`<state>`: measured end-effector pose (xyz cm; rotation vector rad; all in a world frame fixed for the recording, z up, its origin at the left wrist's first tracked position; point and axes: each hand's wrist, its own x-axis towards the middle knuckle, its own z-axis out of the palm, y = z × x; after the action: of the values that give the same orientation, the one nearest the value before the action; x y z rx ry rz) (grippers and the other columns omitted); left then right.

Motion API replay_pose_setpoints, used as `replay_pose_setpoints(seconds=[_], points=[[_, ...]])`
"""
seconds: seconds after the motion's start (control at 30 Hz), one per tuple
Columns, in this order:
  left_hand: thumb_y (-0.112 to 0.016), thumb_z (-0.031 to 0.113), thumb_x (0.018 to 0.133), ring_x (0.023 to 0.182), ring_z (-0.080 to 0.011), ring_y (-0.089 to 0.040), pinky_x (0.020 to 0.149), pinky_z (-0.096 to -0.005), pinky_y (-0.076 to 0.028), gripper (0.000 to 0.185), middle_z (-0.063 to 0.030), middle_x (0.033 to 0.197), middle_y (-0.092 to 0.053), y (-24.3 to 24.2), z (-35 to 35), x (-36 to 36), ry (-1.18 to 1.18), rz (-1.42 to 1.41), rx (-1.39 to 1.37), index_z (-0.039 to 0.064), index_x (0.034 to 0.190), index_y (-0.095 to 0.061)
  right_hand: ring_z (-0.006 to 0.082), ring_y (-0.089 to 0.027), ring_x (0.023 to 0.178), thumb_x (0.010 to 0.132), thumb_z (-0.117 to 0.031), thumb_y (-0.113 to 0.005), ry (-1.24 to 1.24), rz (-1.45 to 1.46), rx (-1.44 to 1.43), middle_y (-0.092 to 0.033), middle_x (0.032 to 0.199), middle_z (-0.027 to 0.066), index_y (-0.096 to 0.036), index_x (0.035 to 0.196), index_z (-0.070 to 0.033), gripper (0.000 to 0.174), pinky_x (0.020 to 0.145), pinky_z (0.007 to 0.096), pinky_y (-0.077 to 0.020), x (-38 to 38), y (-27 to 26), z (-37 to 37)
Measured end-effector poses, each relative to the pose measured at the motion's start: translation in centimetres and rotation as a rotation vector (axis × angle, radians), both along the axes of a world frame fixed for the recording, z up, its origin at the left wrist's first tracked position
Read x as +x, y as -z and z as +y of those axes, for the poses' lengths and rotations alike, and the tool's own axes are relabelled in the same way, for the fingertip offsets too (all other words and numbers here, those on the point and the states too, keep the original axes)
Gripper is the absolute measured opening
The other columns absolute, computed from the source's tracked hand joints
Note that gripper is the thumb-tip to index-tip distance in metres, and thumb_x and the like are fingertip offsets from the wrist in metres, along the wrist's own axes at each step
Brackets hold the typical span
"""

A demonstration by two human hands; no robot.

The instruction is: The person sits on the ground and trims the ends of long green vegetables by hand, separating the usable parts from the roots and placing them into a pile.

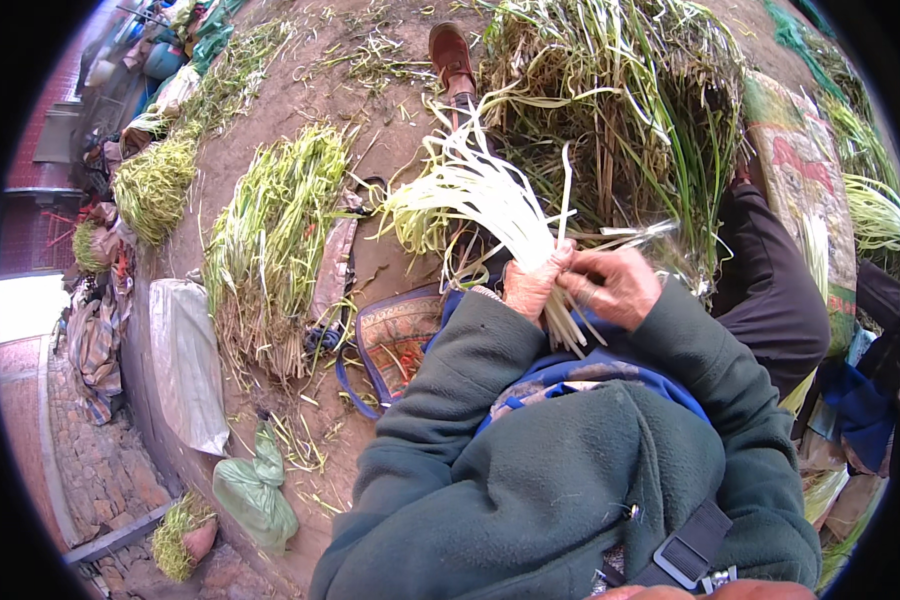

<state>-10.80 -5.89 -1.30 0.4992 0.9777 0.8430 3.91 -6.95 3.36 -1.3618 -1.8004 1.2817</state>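
Note:
A bunch of long, pale leafy stalks [506, 214], yellow at the tips, lies fanned out over my lap. My left hand [532, 289] is closed around its lower part, the stem ends pointing down past the fist. Close against it on the right, my right hand [613, 285] has thumb and fingers pinched at the bunch's edge; whether a stalk is between them is hidden. One stalk stands up apart from the rest beside the left thumb. Beyond the hands rises a large heap of uncleaned green and brown stalks [615, 112].
Left of me lie a pile of yellow-green stalks [277, 232], a patterned cloth bag [397, 330], a white sack [185, 360] and a knotted green plastic bag [259, 491]. A printed sack [802, 165] lies at the right. My shoe [450, 52] rests on bare soil.

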Motion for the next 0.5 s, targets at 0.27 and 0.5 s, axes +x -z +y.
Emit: replay_pose_setpoints(seconds=[0.27, 0.5], points=[[-0.061, 0.023, 0.083, 0.050, -0.0090, -0.054, 0.039, -0.0213, -0.045, 0.027, -0.0089, 0.081, -0.066, 0.0, 0.1, 0.0, 0.067, 0.064, -0.054, 0.002, 0.101, -0.058, 0.0120, -0.056, 0.067, 0.088, -0.019, -0.054, 0.312, 0.441, -0.392, -0.059, 0.090, 0.0047, -0.052, 0.107, 0.000, 0.026, 0.061, 0.0241, -0.0486, 0.4, 3.0, 4.2], [-0.060, 0.021, 0.084, 0.061, -0.0132, -0.059, 0.045, -0.0246, -0.049, 0.028, -0.0096, 0.088, -0.064, -0.3, 0.0, -0.4, 0.050, 0.077, -0.082, 0.004, 0.105, -0.054, 0.0042, -0.054, 0.065, 0.089, -0.017, -0.054, 0.479, 0.713, -0.324, -0.057, 0.073, -0.0005, -0.059, 0.092, -0.005, 0.013, 0.051, 0.0194, -0.0449, 0.2, 5.8, 3.6]])
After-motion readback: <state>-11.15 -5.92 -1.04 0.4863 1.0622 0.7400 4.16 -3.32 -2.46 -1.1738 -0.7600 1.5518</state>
